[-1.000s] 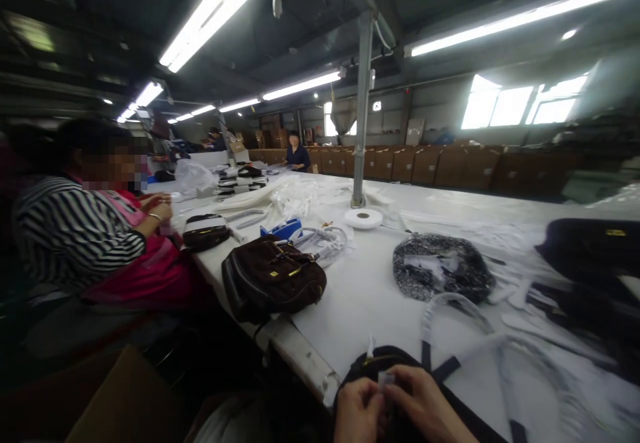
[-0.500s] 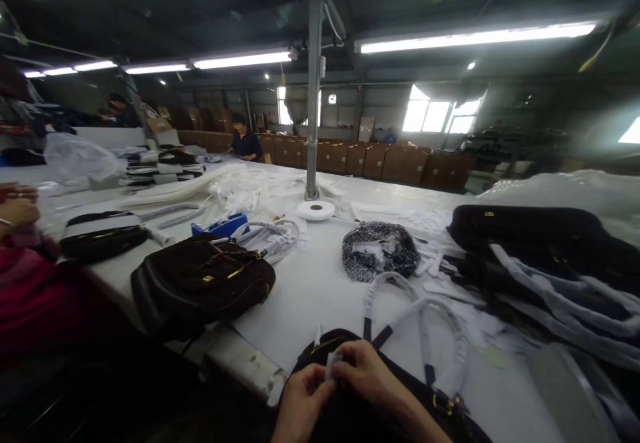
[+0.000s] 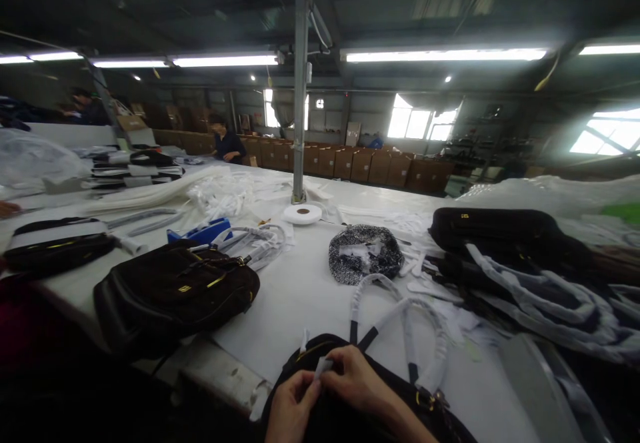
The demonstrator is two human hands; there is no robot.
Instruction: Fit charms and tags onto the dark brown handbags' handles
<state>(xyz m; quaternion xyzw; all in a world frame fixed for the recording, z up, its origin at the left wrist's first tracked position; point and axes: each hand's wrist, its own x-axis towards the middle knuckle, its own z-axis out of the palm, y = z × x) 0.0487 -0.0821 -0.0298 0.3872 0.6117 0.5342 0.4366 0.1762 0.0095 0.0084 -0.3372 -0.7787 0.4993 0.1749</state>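
Small, flat, white strip [image 3: 323,367] held between your left hand [image 3: 294,403] and right hand [image 3: 356,379].
Your grip is closed on both sides, fingertips pinching the strip; whether it is attached to the soft black fabric bag [image 3: 343,423] below cannot be told. The bag sits at the near edge of the white-topped counter [image 3: 295,289]. The strip's long axis slants, upper end leaning toward your right hand, lower end at your left fingertips; neither hand is nearer, as both touch it.

Black bag [image 3: 341,425]; whitish slip [image 3: 321,367]; bundle [image 3: 369,269] speckled black and white; blue object [image 3: 203,233]; white roll [image 3: 294,216]; brown cartons [image 3: 345,163].
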